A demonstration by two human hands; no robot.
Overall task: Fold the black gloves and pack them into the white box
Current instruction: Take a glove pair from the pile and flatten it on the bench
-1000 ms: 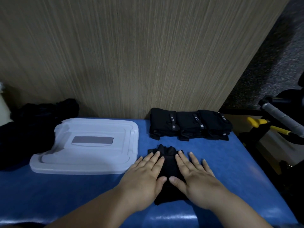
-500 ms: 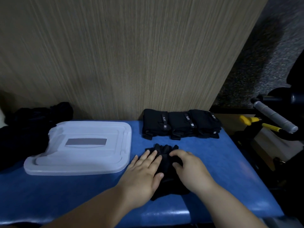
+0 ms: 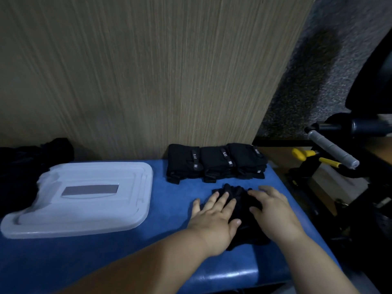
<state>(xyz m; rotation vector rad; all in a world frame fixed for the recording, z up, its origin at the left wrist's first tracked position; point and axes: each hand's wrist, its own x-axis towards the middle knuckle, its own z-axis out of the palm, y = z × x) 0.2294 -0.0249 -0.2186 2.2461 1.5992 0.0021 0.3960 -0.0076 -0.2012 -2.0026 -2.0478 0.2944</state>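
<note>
Versus a second back: right hand (image 3: 273, 211) no longer flat, fingers now bent over the far end of the glove (image 3: 239, 198), thumb against its edge; looks like a pinch on the cloth, though blurred. Left hand (image 3: 214, 217) unchanged: flat, fingers straight, pressing the glove's left side into the table (image 3: 169, 211). Glove flat on the table at the near right, finger end bunched up toward the wall, other end toward the body, partly hidden under both hands. Judged soft, light and limp: no shape of its own, likely to sag and spring open once released, so best pinned with one palm while folding with the other. Best hold judged at the finger end, pinching all layers at once, then carrying them over toward the cuff. Little risk of slipping on the table cover; more risk of layers sliding apart. Just beyond, against the panel (image 3: 148, 81), three folded gloves (image 3: 214, 162) in a row, touching. To the left, well apart, box (image 3: 127, 219) with lid on, not yet opened for packing. Further left, dark heap (image 3: 21, 166), probably more gloves.
</note>
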